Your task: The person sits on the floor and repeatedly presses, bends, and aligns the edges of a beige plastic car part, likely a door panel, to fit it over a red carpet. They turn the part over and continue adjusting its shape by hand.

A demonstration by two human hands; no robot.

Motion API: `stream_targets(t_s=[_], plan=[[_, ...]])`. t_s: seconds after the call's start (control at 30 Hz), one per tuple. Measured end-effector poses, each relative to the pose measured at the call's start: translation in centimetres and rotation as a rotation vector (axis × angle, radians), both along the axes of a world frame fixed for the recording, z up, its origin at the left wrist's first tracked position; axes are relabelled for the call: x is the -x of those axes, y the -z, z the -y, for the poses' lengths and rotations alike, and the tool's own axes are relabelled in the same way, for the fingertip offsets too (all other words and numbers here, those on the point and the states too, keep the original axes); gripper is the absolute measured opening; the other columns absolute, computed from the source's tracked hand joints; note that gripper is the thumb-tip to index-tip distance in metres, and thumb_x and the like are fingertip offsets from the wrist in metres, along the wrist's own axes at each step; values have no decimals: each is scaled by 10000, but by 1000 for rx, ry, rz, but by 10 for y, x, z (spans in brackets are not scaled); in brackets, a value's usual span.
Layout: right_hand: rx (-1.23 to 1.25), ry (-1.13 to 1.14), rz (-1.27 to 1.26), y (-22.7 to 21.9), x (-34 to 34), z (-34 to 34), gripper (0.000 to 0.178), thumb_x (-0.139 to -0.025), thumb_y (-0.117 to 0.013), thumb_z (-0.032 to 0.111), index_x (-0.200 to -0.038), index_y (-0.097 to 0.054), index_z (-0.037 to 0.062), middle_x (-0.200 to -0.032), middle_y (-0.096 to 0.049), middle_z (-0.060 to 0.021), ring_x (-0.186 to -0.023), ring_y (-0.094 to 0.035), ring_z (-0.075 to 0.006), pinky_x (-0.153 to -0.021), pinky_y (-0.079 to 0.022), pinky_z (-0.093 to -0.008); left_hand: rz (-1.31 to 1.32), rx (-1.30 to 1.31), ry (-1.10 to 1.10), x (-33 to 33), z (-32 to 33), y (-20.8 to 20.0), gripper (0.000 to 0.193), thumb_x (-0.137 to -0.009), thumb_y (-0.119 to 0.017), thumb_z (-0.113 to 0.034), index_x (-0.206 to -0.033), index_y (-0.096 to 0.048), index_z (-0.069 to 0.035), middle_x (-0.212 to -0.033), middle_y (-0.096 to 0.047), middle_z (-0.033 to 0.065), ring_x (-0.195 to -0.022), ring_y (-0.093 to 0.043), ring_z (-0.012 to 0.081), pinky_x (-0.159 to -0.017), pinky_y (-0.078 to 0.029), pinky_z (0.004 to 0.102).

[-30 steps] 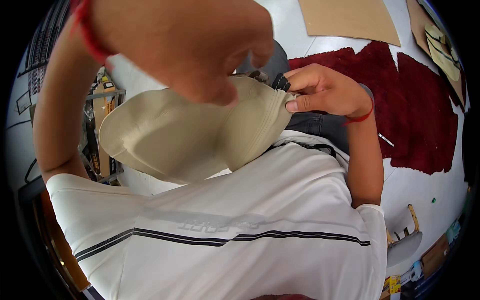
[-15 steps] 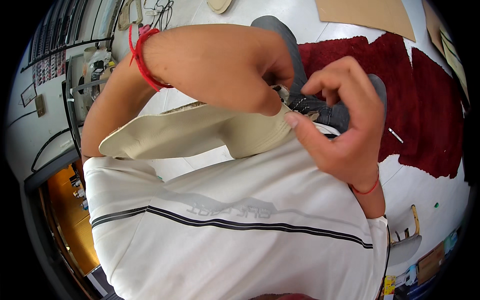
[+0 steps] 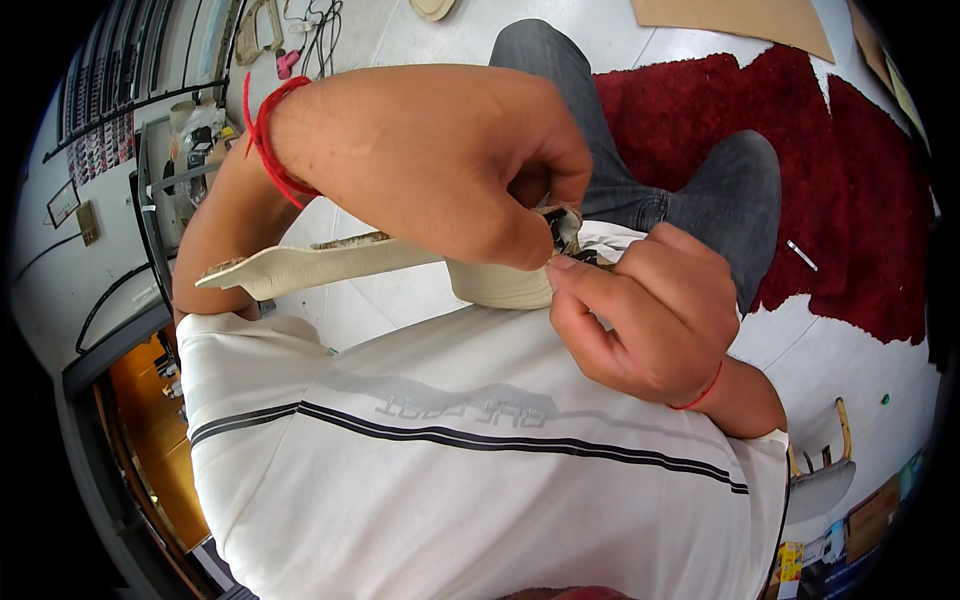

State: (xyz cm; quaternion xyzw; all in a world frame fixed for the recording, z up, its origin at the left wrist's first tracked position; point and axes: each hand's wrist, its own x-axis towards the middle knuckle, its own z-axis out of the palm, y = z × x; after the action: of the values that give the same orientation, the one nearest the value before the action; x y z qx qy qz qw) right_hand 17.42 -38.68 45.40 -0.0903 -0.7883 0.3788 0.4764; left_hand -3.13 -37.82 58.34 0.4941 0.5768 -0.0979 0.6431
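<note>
A cream moulded trim panel [image 3: 340,268] with a rough brown backing lies across my lap, in front of my shirt. Its left end sticks out beneath my left forearm. My left hand [image 3: 440,160] is closed over the panel's right part, thumb along its edge. Beside that thumb, at the panel's right end, a small black-and-white piece [image 3: 562,230] shows, its kind unclear. My right hand [image 3: 650,315] pinches at this end, with thumb and finger close to the left thumb. Whether it grips the panel's edge or a small dark bit there is hidden by the fingers.
A dark red carpet piece [image 3: 840,220] spreads over the white floor on the right, a small white stick [image 3: 802,256] on it. Brown cardboard [image 3: 735,22] lies beyond. Black cables [image 3: 322,35] and a pink object [image 3: 288,64] are at the upper left. A chair [image 3: 822,490] stands lower right.
My right hand has gone from spread fingers to a pinch at the panel's right end. The panel has tilted, showing less of its cream face. My left hand keeps its hold.
</note>
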Motion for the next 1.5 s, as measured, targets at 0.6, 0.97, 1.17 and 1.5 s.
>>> stream_targets(t_s=[0.6, 0.97, 1.17, 1.5], plan=[[402, 85, -17, 4, 17, -13, 152, -702, -766, -35, -781, -653, 29, -628, -466, -24, -544, -494, -181, -518, -409, -311, -78, -69, 89, 0, -22, 17, 105, -799, -664, -63, -842, -672, 33, -634, -562, 0, -580, -493, 73, -528, -377, 278], [742, -95, 341, 32, 21, -43, 281, -841, -696, 179, -746, -633, -77, -513, -481, -151, -439, -444, -185, -466, -383, -349, -234, 3, -92, -7, -59, 34, 178, -781, -675, -168, -812, -700, 5, -629, -600, 2, -568, -534, 90, -521, -398, 295], [714, -225, 454, 40, 23, -69, 339, -844, -688, 209, -710, -613, -92, -502, -489, -123, -478, -448, -124, -471, -386, -339, -149, 147, 333, 0, -100, 60, 194, -778, -709, -191, -804, -724, 0, -693, -666, 39, -632, -590, 126, -578, -468, 330], [867, -320, 592, 71, 26, -100, 405, -871, -692, 268, -665, -629, -75, -543, -442, 15, -508, -417, -67, -450, -337, -299, -295, -62, 595, -20, -121, 73, 272, -772, -710, -232, -847, -775, 22, -756, -719, 100, -688, -642, 166, -634, -515, 336]])
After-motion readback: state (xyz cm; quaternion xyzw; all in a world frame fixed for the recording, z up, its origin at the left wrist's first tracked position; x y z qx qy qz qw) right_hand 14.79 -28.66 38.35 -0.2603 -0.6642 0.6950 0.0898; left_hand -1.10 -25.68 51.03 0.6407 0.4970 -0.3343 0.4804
